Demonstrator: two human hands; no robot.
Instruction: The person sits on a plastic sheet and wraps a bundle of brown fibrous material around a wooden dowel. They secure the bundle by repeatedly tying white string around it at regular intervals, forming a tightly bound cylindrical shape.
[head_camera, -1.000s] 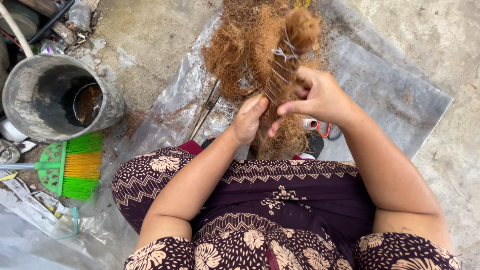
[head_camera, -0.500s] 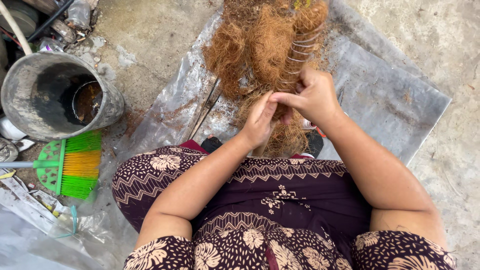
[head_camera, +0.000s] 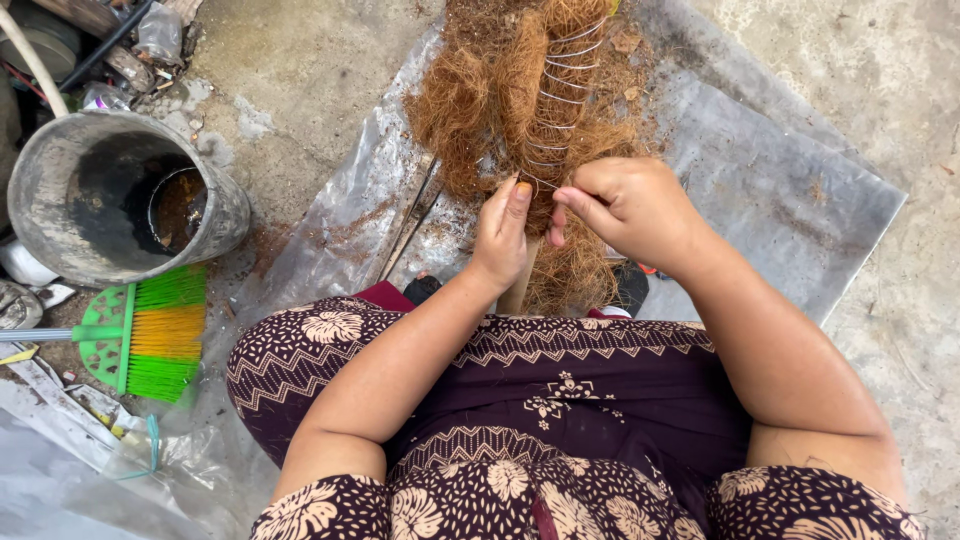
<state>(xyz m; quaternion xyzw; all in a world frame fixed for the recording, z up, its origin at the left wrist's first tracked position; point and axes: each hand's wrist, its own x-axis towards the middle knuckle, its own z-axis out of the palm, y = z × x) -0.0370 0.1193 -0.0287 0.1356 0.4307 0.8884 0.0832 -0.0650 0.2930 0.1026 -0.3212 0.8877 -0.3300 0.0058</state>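
From the head camera, looking down: the person sits on the ground with a patterned dark skirt (head_camera: 560, 400) over the knees, and in front of them stands a bundle of brown coconut fibre (head_camera: 520, 110) wound around a stick. A thin white string (head_camera: 565, 85) goes around the fibre in many turns, one above the other.

The left hand (head_camera: 500, 235) lies against the lower part of the bundle, fingers nearly straight and together, pressing the fibre – it does not close around anything. The right hand (head_camera: 630, 205) is closed in a loose fist, and its thumb and forefinger pinch the end of the string just beside the left fingertips. The two hands almost touch.

To do this winding well, I think the string should stay tight while the flat hand keeps the fibre packed, so each new turn sits near the one above and does not slide.

The bundle rests on a grey plastic sheet (head_camera: 800, 190) spread over the concrete floor (head_camera: 300, 60). At the left, well apart from the hands, there is a dirty grey bucket (head_camera: 60, 220) and, below it, a small broom (head_camera: 150, 335) with green and orange bristles.
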